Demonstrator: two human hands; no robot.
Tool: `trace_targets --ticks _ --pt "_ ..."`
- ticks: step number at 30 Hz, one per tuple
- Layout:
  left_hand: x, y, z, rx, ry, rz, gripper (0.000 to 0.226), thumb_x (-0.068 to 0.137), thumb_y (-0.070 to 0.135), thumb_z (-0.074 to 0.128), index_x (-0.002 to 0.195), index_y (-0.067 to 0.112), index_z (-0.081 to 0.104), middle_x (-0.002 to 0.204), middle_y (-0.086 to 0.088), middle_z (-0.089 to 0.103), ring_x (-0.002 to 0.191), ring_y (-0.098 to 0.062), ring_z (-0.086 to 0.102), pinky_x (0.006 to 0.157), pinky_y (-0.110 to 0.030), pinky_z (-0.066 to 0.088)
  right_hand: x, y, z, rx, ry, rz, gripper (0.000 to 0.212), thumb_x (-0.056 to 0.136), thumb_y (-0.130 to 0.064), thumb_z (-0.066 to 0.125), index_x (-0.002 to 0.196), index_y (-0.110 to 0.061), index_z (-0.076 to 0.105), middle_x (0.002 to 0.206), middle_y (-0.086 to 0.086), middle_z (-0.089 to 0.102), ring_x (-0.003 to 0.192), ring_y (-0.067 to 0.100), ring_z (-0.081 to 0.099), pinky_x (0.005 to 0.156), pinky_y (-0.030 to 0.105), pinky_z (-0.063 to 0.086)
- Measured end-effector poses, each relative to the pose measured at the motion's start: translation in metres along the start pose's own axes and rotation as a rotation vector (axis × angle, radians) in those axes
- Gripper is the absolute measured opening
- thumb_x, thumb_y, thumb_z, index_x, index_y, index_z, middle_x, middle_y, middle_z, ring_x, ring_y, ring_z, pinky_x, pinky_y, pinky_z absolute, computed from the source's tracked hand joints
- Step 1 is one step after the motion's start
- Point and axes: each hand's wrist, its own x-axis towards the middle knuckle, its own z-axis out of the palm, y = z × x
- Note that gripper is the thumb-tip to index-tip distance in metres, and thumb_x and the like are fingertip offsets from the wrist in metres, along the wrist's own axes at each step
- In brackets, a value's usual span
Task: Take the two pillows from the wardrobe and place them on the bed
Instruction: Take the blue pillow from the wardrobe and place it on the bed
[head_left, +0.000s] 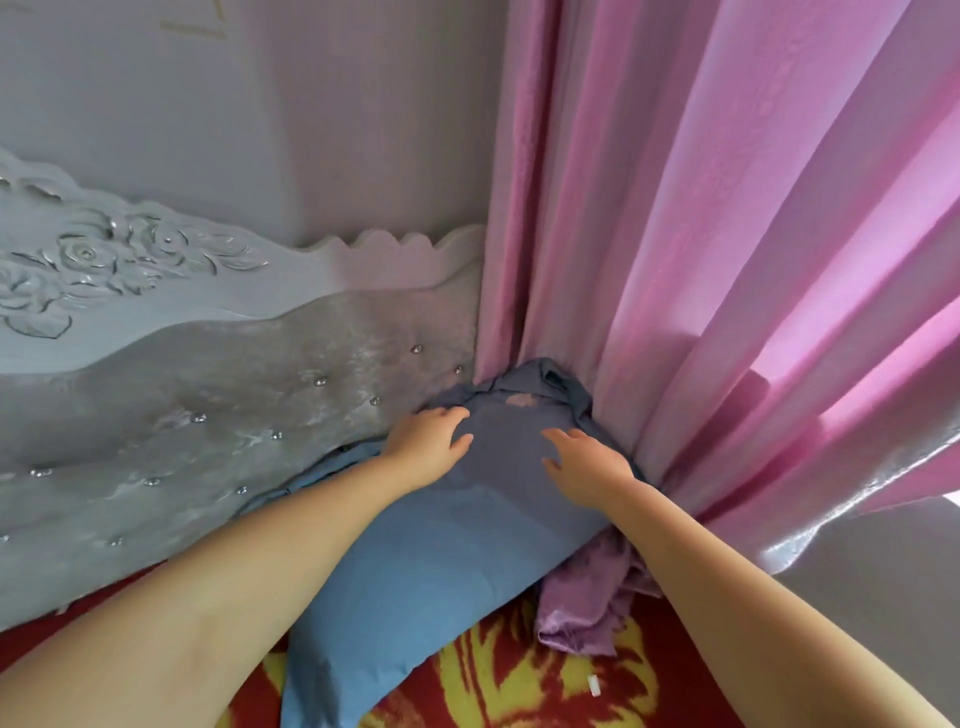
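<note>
A blue pillow lies on the bed's red and yellow cover, its far end pushed into the corner between the headboard and the pink curtain. My left hand rests on the pillow's upper left side, fingers curled lightly against the fabric. My right hand lies flat on the upper right side with fingers spread. Only one pillow shows in this view. The wardrobe is out of sight.
A grey tufted headboard with carved roses runs along the left. The pink curtain hangs at the right, and its hem bunches on the bed beside the pillow. A small white scrap lies on the cover.
</note>
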Motion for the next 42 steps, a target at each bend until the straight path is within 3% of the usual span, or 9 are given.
trace_targets --ticks 8,14,19,25,31,35,42 --pt "-0.053 0.021 0.016 -0.069 0.131 -0.187 0.04 0.093 0.038 0.048 0.129 0.021 0.051 0.111 -0.002 0.067 0.101 -0.026 0.062 0.08 -0.035 0.047 -0.015 0.02 -0.011 -0.028 -0.057 -0.131 0.05 0.101 -0.034 0.036 0.149 -0.023 0.029 0.142 0.009 0.044 0.123 0.029 0.051 0.093 0.043 0.05" --pt "-0.115 -0.028 0.014 -0.122 0.115 -0.372 0.04 0.093 0.036 0.048 0.129 0.019 0.051 0.111 -0.004 0.066 0.101 -0.026 0.061 0.085 -0.034 0.047 -0.032 -0.052 0.037 -0.041 -0.147 -0.256 0.049 0.098 -0.029 0.038 0.147 -0.025 0.031 0.141 0.008 0.046 0.122 0.029 0.053 0.09 0.041 0.05" --pt "-0.184 -0.09 0.004 -0.146 0.079 -0.419 0.041 0.094 0.039 0.045 0.132 0.022 0.046 0.105 -0.001 0.066 0.096 -0.023 0.062 0.084 -0.034 0.049 -0.046 -0.123 0.056 -0.123 -0.155 -0.242 0.048 0.099 -0.027 0.036 0.146 -0.023 0.031 0.14 0.009 0.046 0.122 0.03 0.052 0.091 0.041 0.051" --pt "-0.228 -0.16 -0.074 -0.065 0.156 -0.219 0.039 0.093 0.04 0.045 0.128 0.022 0.05 0.111 -0.004 0.066 0.102 -0.027 0.062 0.088 -0.038 0.048 -0.081 -0.22 0.063 -0.148 -0.07 -0.121 0.047 0.099 -0.028 0.038 0.145 -0.022 0.033 0.142 0.008 0.046 0.124 0.03 0.051 0.094 0.041 0.048" --pt "-0.234 -0.194 -0.121 0.02 0.116 -0.116 0.038 0.093 0.041 0.044 0.125 0.021 0.05 0.113 -0.005 0.066 0.104 -0.027 0.061 0.087 -0.038 0.047 -0.102 -0.287 0.04 -0.095 0.109 -0.061 0.046 0.097 -0.024 0.036 0.143 -0.022 0.036 0.134 0.008 0.051 0.115 0.031 0.057 0.079 0.037 0.045" --pt "-0.22 -0.155 -0.104 0.021 -0.019 0.032 0.039 0.093 0.04 0.046 0.127 0.021 0.049 0.12 -0.008 0.062 0.11 -0.028 0.057 0.089 -0.038 0.045 -0.131 -0.276 0.041 -0.053 0.186 0.002 0.041 0.098 -0.025 0.036 0.138 -0.02 0.04 0.13 0.007 0.052 0.11 0.033 0.059 0.072 0.036 0.042" --pt "-0.199 -0.051 -0.08 0.035 -0.104 0.286 0.04 0.093 0.04 0.044 0.128 0.021 0.048 0.116 -0.006 0.061 0.107 -0.027 0.057 0.091 -0.038 0.042 -0.201 -0.189 0.047 0.003 0.228 0.267 0.041 0.098 -0.031 0.04 0.137 -0.02 0.04 0.125 0.007 0.053 0.104 0.032 0.061 0.069 0.034 0.041"
